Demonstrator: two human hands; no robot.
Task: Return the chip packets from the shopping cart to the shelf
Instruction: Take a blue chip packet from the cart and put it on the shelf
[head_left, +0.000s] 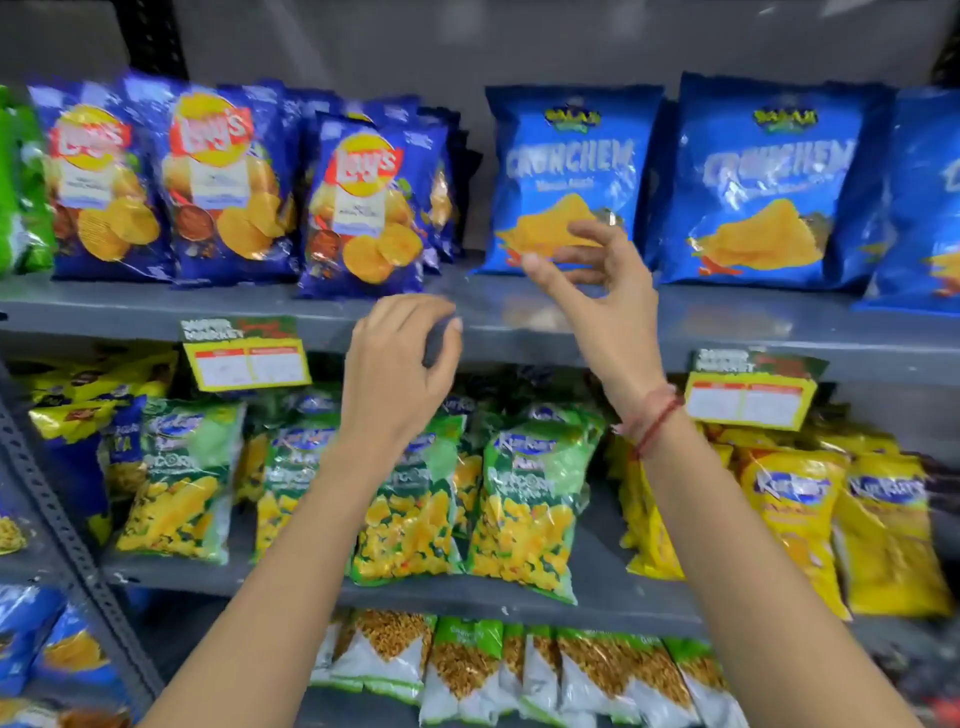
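From the head view, both hands hung in front of the upper shelf (727, 332), and neither held anything. The left hand (400, 374) was loosely curled, fingers bent inward around empty air, just below the shelf's front edge. The right hand (597, 291) was spread open, its fingertips (535, 262) near the foot of the light blue Crunchem packet (566, 176) without clearly touching it; blur made contact impossible to settle.

The chip packets stood on that shelf: 3 dark blue Lay's packets (218, 182) to the left of the Crunchem packet, and a 2nd Crunchem packet (769, 182) to its right. The shopping cart was out of view, so how many packets remained in it could not be told.

The main risk lay with the open right hand. Its fingers sat so close to the Crunchem packet that a careless pull back could probably catch the bottom seam and tip the upright bag forward off the shelf. The frontmost Lay's packet (363, 208), leaning near the edge, looked likely to slide if brushed by the left hand.

The shelf was grey painted metal, smooth and slightly glossy, offering little grip. Yellow price labels (249, 364) hung from its lip. Below it, green Kurkure packets (530, 493) filled the next tier, in what appeared a supermarket aisle.
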